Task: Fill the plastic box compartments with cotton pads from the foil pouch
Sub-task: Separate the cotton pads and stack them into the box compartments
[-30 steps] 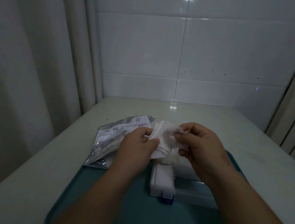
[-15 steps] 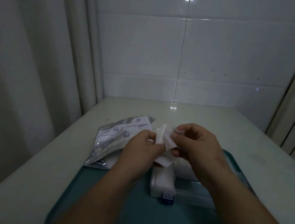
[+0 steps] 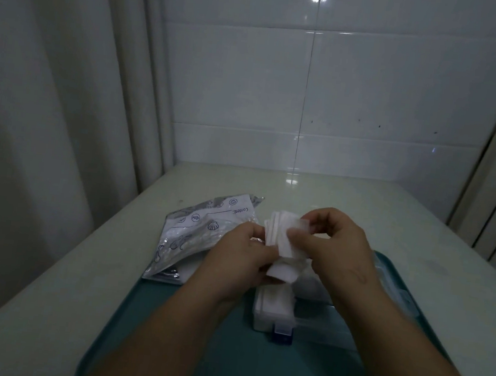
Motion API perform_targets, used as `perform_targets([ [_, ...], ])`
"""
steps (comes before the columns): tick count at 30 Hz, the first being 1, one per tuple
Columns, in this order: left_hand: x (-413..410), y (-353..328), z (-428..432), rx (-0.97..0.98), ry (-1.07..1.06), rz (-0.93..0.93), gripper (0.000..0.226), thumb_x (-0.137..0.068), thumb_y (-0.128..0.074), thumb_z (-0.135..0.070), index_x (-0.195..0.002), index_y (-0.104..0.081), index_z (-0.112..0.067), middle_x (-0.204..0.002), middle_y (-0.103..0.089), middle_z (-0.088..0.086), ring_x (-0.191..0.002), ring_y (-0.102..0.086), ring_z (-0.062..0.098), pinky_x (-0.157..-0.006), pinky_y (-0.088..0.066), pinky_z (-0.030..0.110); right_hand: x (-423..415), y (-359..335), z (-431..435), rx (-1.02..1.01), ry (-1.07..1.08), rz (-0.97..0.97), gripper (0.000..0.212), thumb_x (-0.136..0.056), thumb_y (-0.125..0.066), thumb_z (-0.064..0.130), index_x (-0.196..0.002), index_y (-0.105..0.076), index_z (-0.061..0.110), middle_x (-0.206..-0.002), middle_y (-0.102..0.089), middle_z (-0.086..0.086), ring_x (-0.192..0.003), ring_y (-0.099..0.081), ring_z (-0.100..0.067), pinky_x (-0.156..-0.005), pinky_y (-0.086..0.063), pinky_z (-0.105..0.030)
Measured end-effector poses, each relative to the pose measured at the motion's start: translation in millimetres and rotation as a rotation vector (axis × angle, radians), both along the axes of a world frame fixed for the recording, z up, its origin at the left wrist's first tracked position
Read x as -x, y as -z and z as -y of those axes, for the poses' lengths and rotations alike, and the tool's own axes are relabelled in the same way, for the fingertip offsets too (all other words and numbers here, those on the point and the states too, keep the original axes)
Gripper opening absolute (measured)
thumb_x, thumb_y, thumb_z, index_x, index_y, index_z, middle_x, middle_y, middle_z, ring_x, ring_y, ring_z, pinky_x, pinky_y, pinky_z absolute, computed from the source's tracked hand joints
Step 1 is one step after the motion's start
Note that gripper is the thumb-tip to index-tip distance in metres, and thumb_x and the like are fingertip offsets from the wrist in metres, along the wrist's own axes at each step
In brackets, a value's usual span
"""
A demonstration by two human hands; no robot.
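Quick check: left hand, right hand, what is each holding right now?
Left hand: closed, gripping the lower part of the cotton pads.
Right hand: closed, pinching the upper end of the same pads.

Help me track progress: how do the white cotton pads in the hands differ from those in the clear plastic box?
The held white cotton pads are raised, pinched by the left hand and right hand; the boxed white pads lie flat in the clear plastic box. Held ones are fanned askew; boxed ones are stacked squarely. Both are white.
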State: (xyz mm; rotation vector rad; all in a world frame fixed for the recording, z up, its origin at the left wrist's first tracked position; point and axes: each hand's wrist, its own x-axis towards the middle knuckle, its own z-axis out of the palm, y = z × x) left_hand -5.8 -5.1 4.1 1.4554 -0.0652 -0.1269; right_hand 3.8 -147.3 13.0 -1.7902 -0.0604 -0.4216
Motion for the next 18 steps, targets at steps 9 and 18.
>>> perform_targets([
  [9,-0.1,-1.1,-2.1,0.013,0.013,0.008,0.024,-0.081,-0.068,0.002,-0.103,-0.061,-0.003,-0.101,-0.07,0.023,-0.092,-0.07,0.034,-0.078,-0.059,0.042,-1.7,-1.2,4.2,-0.191,-0.13,-0.202,0.028,-0.083,-0.07,0.015,-0.109,-0.063,0.021,-0.1,-0.069,-0.005,-0.083,-0.062,-0.02,-0.06,-0.043,-0.027],
  [18,-2.2,2.3,-6.8,-0.167,-0.207,0.172,0.044,-0.079,-0.064,0.006,-0.101,-0.063,-0.032,-0.094,-0.069,0.0,-0.081,-0.066,0.018,-0.067,-0.05,0.033,0.4,-11.5,12.9,-0.488,-0.151,-0.187,0.021,-0.088,-0.064,0.01,-0.109,-0.066,0.01,-0.104,-0.071,-0.009,-0.096,-0.069,-0.025,-0.077,-0.058,-0.035],
])
